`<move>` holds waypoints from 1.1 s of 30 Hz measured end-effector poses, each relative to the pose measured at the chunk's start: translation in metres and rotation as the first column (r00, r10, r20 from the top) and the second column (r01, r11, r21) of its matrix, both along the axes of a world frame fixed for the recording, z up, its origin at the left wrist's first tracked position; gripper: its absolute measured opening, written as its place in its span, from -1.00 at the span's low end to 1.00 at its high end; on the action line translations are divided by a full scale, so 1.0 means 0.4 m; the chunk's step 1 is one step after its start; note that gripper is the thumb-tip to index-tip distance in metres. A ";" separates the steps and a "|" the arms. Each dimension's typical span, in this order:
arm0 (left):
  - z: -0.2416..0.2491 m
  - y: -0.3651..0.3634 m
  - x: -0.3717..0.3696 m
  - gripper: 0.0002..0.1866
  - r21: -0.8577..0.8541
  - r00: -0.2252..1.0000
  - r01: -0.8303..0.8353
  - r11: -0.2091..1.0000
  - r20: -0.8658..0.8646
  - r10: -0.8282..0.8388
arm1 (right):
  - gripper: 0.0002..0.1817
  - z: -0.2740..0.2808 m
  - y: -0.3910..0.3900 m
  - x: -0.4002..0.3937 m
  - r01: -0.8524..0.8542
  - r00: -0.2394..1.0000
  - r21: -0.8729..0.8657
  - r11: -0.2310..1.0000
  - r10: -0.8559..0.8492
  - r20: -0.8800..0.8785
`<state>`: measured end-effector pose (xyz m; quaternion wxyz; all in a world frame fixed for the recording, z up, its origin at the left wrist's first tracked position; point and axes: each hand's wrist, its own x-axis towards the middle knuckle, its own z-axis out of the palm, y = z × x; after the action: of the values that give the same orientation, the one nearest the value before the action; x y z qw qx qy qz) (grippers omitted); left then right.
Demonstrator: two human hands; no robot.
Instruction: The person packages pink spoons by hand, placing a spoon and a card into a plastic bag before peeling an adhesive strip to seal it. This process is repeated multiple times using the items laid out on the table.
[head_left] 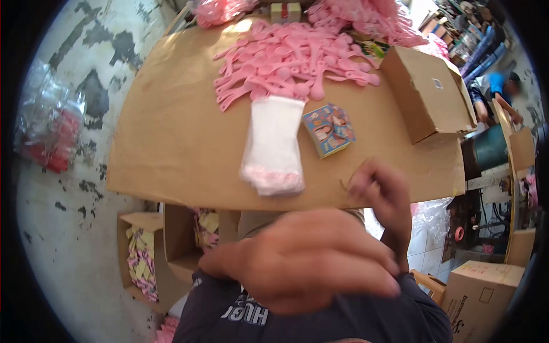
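My left hand (320, 254) is large and close to the camera, back of the hand up, fingers stretched to the right over my dark shirt (246, 311). It is blurred and touches nothing that shows. My right hand (380, 191) is at the table's front edge, fingers curled and blurred; what they hold, if anything, I cannot tell. A thin brown strand (343, 183) shows at its fingertips. Beyond my hands, a stack of clear plastic bags (274, 140) lies flat. Right of it is a small colourful printed box (330, 130). Behind them spreads a heap of pink plastic spoons (286, 60).
A cardboard box (426, 94) stands on the right of the brown-covered table (171, 126). Pink bundles (366, 20) lie at the back. Cartons with wrapped pieces (141, 260) are below left, and another carton (483, 297) is below right. A person (497, 91) is at the far right.
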<state>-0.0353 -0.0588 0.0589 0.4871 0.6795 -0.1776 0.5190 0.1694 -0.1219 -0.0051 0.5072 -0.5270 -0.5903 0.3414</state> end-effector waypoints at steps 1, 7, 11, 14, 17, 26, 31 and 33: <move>0.011 -0.025 0.020 -0.84 -0.018 1.000 -0.022 1.000 -0.006 0.022 | -0.76 0.000 0.020 0.004 0.175 0.980 -0.051 0.983 -0.170 0.100; 0.050 -0.108 0.123 -0.77 -0.114 0.888 -0.049 0.992 0.450 0.095 | -0.55 -0.042 0.139 0.020 0.513 0.768 0.049 0.857 -0.483 0.420; 0.005 -0.011 0.001 -0.81 0.103 0.990 -0.047 0.994 0.138 0.032 | -0.40 -0.074 0.158 0.003 0.490 0.764 0.000 0.872 -0.430 0.481; -0.040 0.050 -0.055 -0.84 0.179 0.909 -0.393 0.902 -0.074 0.411 | -0.41 -0.065 0.159 -0.005 0.444 0.743 0.065 0.894 -0.408 0.531; -0.078 0.117 -0.109 -0.83 0.158 0.437 -0.784 0.600 -0.546 0.715 | -0.45 -0.073 0.163 -0.001 0.359 0.728 0.244 0.901 -0.434 0.530; -0.192 0.244 -0.135 -0.60 0.133 0.055 -0.934 0.332 -0.865 0.499 | -0.76 -0.090 0.179 -0.005 0.304 0.799 0.258 0.917 -0.393 0.456; -0.197 0.245 -0.133 -0.61 0.062 0.090 -0.943 0.326 -0.898 0.431 | -0.78 -0.094 0.183 0.006 0.231 0.761 0.366 0.901 -0.402 0.509; -0.197 0.246 -0.136 -0.64 0.046 0.102 -0.940 0.337 -0.907 0.408 | -0.76 -0.091 0.181 0.005 0.199 0.758 0.394 0.897 -0.396 0.519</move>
<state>-0.0898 0.0395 -0.0198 0.3556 0.6421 0.5879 0.3400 0.1713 -0.0496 -0.0417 0.4256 -0.6063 -0.6714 -0.0230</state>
